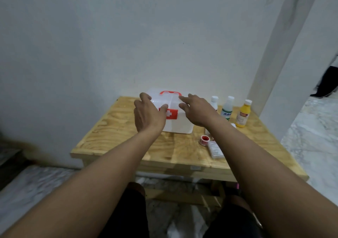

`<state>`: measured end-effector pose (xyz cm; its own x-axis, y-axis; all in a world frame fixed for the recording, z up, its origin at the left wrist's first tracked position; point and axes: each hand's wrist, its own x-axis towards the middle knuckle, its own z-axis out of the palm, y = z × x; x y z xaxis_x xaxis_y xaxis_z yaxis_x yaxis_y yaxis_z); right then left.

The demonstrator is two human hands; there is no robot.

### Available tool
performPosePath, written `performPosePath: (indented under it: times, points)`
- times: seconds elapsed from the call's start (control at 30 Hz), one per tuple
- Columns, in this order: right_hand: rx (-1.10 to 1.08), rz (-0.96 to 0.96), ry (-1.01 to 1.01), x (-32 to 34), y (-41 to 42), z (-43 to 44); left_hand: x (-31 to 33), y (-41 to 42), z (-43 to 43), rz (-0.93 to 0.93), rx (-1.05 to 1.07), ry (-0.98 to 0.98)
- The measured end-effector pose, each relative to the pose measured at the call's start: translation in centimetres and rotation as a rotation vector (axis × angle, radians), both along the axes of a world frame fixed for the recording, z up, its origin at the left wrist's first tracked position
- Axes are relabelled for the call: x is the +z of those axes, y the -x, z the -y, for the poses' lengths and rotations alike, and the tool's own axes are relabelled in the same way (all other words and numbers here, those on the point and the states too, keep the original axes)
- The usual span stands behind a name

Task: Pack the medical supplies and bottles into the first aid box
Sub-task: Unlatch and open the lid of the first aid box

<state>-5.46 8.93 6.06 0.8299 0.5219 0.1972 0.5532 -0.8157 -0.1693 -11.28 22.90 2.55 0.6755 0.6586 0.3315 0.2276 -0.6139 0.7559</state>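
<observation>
First aid box (180, 123): white, translucent plastic, lid on, with a red handle (170, 92) on top and a red label bearing a white cross (172, 113) on its near face. It stands towards the back of a plywood worktop (124, 137), close to a plain pale wall (128, 36).

To the right of the box, three bottles stand upright in a row, all with white caps: a small white bottle (214, 103), a clear bottle with a green and blue label (227, 109), and a yellow bottle (242, 116). In front of these, nearer the person, lie a red roll of tape (204, 139) and a flat white packet (215, 150), partly hidden by the right forearm. The floor (311, 137) is pale marbled stone. A white pillar rises at the right, with a dark object, too blurred to identify, beyond it.

Left hand (148, 115): fingers loosely spread and slightly bent, placed over the left part of the lid, thumb lying across the left end of the label. It holds nothing.

Right hand (197, 109): fingers relaxed, forefinger reaching to the lid just beside the right end of the handle. It holds nothing.

Whether either hand presses on the lid or only hovers over it cannot be told. The box sits between and under the two hands. The bottles, tape and packet lie outside it, to the right of the right hand.
</observation>
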Motion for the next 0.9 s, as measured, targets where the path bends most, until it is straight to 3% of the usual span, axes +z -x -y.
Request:
performPosePath:
  times: [0.17,0.4,0.63,0.73,0.9]
  points:
    - [0.000,-0.013,-0.017,-0.2,-1.0,-0.2,0.4,-1.8,1.0,0.078,0.105,0.889]
    - [0.008,-0.028,0.011,0.0,-1.5,-0.1,0.3,-2.0,1.8,0.223,0.075,1.450]
    - [0.012,-0.049,-0.004,0.0,-1.8,0.0,-0.3,-1.8,2.2,0.307,0.015,1.516]
    - [0.006,-0.069,0.008,0.2,-1.8,0.0,0.5,-1.7,2.5,0.269,0.071,1.433]
    - [0.019,-0.090,-0.001,0.6,-1.8,0.1,1.5,-1.3,1.2,0.168,-0.023,1.166]
